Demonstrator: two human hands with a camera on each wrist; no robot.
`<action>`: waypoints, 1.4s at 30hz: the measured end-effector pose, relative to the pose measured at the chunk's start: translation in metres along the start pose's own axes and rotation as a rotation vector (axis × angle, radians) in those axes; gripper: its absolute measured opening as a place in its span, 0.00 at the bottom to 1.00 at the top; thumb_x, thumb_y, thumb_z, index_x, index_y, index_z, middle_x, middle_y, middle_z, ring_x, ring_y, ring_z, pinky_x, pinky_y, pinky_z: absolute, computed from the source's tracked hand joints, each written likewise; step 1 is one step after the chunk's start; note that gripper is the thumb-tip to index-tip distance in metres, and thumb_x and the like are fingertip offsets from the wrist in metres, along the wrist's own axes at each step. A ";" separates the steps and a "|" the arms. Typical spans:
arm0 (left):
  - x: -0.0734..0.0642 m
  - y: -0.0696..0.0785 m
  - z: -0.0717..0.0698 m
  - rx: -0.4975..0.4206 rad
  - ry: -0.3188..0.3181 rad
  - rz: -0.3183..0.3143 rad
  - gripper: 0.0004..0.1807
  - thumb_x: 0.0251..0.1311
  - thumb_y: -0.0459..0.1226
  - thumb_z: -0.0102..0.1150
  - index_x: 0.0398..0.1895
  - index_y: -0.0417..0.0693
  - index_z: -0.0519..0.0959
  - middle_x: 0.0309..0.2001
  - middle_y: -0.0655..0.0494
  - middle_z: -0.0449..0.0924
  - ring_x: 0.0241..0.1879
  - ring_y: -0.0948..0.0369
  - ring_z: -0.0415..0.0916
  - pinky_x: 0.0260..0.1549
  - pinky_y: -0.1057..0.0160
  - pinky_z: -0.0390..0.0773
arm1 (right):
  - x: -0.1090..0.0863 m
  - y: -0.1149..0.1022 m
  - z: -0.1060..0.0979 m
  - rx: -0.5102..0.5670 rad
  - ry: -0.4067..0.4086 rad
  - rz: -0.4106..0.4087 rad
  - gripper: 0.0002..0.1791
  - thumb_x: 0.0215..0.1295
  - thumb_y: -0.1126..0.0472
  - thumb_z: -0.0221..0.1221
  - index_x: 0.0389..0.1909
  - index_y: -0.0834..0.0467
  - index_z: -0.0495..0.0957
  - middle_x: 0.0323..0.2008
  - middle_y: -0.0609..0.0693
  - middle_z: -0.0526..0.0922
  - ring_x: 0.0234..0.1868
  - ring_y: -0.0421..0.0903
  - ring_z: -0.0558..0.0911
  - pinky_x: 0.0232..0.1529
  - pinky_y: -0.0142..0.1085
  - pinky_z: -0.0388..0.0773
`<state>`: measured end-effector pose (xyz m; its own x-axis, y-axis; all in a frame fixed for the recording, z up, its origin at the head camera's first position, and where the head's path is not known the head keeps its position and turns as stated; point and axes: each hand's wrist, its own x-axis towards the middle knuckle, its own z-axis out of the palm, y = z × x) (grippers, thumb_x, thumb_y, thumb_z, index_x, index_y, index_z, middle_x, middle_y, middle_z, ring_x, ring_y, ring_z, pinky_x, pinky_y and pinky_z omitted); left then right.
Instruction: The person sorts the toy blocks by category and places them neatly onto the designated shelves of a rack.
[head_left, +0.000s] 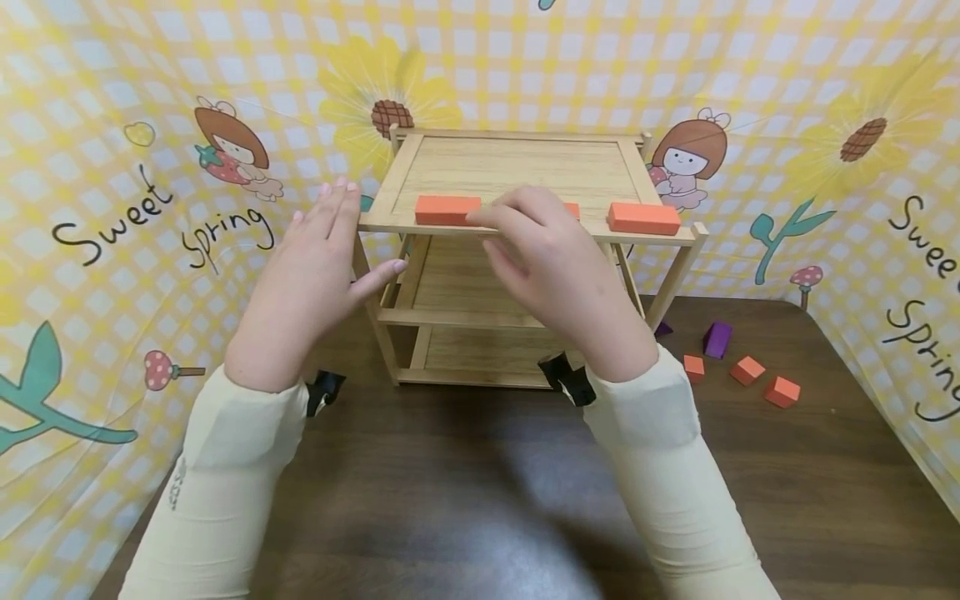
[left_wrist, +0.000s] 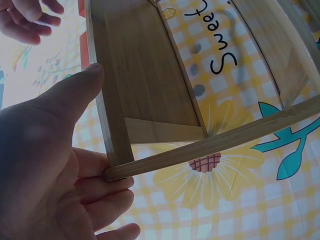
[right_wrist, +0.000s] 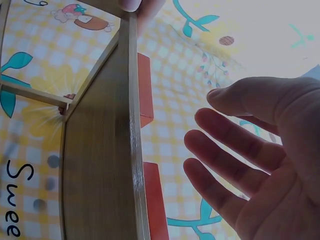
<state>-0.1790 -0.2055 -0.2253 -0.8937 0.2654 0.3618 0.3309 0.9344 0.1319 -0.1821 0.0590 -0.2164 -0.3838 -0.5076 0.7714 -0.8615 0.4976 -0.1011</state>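
A wooden three-tier shelf (head_left: pixel 517 171) stands in front of me, with a row of orange blocks along the front of its top board. The left block (head_left: pixel 447 210) and the right block (head_left: pixel 643 218) show well; the middle block (head_left: pixel 572 210) is mostly hidden behind my right hand (head_left: pixel 551 258). That hand hovers before the top edge with fingers loosely bent; the right wrist view shows nothing in it. My left hand (head_left: pixel 307 267) rests at the shelf's front left corner, fingers extended. In the left wrist view its thumb (left_wrist: pixel 82 92) touches the front rail (left_wrist: pixel 112 115).
On the dark floor (head_left: pixel 465 492) to the right lie several small orange blocks (head_left: pixel 747 370) and a purple block (head_left: pixel 717 340). Another purple piece (head_left: pixel 663 328) is partly hidden by the shelf leg. A yellow checked cloth (head_left: pixel 525 67) hangs behind and at both sides.
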 end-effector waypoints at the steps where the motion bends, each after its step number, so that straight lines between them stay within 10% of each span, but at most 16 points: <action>1: 0.000 0.000 0.000 -0.001 0.003 0.001 0.52 0.70 0.57 0.57 0.81 0.35 0.44 0.80 0.39 0.43 0.79 0.44 0.41 0.73 0.36 0.46 | -0.003 0.000 -0.001 0.001 0.009 -0.003 0.11 0.67 0.71 0.61 0.48 0.64 0.84 0.44 0.57 0.82 0.47 0.53 0.79 0.52 0.39 0.79; 9: 0.000 0.000 0.001 -0.001 0.008 -0.002 0.52 0.70 0.58 0.57 0.81 0.35 0.45 0.80 0.39 0.44 0.79 0.45 0.41 0.73 0.37 0.46 | -0.022 0.003 -0.004 -0.006 0.073 -0.029 0.12 0.66 0.72 0.63 0.49 0.65 0.84 0.43 0.59 0.82 0.45 0.55 0.80 0.49 0.41 0.80; 42: 0.000 -0.001 0.002 -0.007 0.000 -0.006 0.52 0.70 0.58 0.56 0.81 0.36 0.43 0.80 0.39 0.43 0.80 0.46 0.40 0.74 0.37 0.45 | -0.130 0.044 0.001 0.045 0.209 0.325 0.11 0.64 0.72 0.60 0.46 0.66 0.85 0.42 0.59 0.84 0.45 0.52 0.82 0.53 0.29 0.73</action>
<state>-0.1800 -0.2057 -0.2268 -0.8954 0.2599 0.3614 0.3279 0.9342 0.1405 -0.1708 0.1460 -0.3219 -0.5671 -0.1718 0.8056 -0.7216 0.5752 -0.3853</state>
